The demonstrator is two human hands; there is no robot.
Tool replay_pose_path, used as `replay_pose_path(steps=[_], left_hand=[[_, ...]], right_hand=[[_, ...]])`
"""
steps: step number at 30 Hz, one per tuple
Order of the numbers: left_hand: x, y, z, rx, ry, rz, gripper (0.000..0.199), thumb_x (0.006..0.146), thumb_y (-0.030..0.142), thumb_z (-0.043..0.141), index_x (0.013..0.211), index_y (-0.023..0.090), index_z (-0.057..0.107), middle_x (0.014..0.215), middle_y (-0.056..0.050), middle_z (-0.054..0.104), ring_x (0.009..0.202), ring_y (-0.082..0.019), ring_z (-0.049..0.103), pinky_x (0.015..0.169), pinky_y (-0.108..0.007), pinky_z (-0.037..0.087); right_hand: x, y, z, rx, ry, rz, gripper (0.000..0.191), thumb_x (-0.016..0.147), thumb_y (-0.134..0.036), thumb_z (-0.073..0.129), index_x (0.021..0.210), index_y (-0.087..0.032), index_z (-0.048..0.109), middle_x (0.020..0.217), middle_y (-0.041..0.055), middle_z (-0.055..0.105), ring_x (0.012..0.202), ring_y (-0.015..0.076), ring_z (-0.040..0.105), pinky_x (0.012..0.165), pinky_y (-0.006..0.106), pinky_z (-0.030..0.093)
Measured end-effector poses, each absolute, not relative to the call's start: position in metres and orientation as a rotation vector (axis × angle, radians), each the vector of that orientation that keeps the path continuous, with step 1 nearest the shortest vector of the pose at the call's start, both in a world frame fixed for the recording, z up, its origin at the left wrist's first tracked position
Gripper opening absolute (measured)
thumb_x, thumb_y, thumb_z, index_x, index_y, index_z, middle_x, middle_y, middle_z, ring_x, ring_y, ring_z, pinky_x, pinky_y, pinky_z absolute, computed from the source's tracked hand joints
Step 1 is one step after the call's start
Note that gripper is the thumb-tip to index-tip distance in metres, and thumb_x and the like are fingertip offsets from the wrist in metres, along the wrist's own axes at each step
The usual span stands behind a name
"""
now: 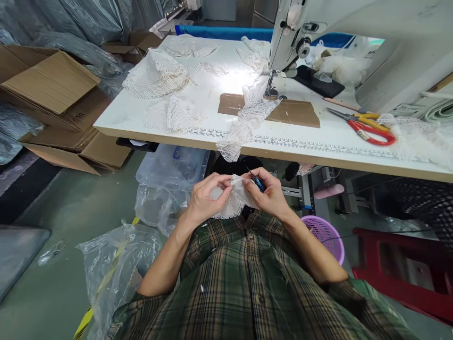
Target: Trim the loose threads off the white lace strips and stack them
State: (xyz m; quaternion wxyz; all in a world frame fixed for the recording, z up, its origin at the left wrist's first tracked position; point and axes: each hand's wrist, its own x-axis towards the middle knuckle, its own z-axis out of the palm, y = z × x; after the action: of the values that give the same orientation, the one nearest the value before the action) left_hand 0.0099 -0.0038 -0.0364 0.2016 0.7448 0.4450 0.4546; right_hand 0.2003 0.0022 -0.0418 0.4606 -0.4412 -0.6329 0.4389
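Note:
Above my lap, in front of the table's edge, I hold a piece of white lace between both hands. My left hand is closed, thumb and forefinger pinching the lace's upper edge. My right hand is also closed, with its thumb pressing the lace from the other side. Tucked in that same hand is a small blue-handled tool, apparently thread snips, its dark tip pointing up and left. Another white lace strip runs under the sewing machine's presser foot and hangs over the front edge.
The white sewing machine stands on a white table with a printed ruler. Lace heaps lie at left. Red-handled scissors and a black phone lie at right. Below are a purple basket and a red stool.

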Motion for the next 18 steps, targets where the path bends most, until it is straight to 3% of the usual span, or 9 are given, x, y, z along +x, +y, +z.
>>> replay_pose_path(steps=[8, 13, 18], left_hand=[[0.015, -0.007, -0.037, 1.965, 1.31, 1.269, 0.011, 0.082, 0.026, 0.07, 0.092, 0.022, 0.073, 0.081, -0.003, 0.065, 0.077, -0.018, 0.062, 0.079, -0.034, 0.05], [0.007, 0.003, -0.032, 1.686, 0.976, 1.197, 0.018, 0.081, 0.035, 0.073, 0.075, 0.019, 0.071, 0.119, -0.012, 0.067, 0.11, -0.025, 0.063, 0.097, -0.041, 0.049], [0.01, 0.0, -0.029, 1.423, 0.979, 1.095, 0.022, 0.079, 0.039, 0.075, 0.078, 0.017, 0.073, 0.089, -0.009, 0.076, 0.085, -0.022, 0.07, 0.081, -0.035, 0.055]], right_hand=[[0.203, -0.005, -0.033, -1.117, -1.599, 0.995, 0.012, 0.088, -0.032, 0.062, 0.086, -0.021, 0.06, 0.076, 0.0008, 0.065, 0.066, 0.014, 0.055, 0.062, 0.027, 0.045], [0.203, -0.007, -0.03, -1.127, -1.589, 1.028, 0.015, 0.087, -0.035, 0.062, 0.081, -0.021, 0.06, 0.074, 0.0002, 0.063, 0.065, 0.0133, 0.054, 0.06, 0.026, 0.044], [0.201, -0.009, -0.028, -1.168, -1.505, 1.05, 0.021, 0.084, -0.039, 0.065, 0.077, -0.021, 0.06, 0.071, -0.0002, 0.062, 0.061, 0.0122, 0.052, 0.055, 0.025, 0.042]])
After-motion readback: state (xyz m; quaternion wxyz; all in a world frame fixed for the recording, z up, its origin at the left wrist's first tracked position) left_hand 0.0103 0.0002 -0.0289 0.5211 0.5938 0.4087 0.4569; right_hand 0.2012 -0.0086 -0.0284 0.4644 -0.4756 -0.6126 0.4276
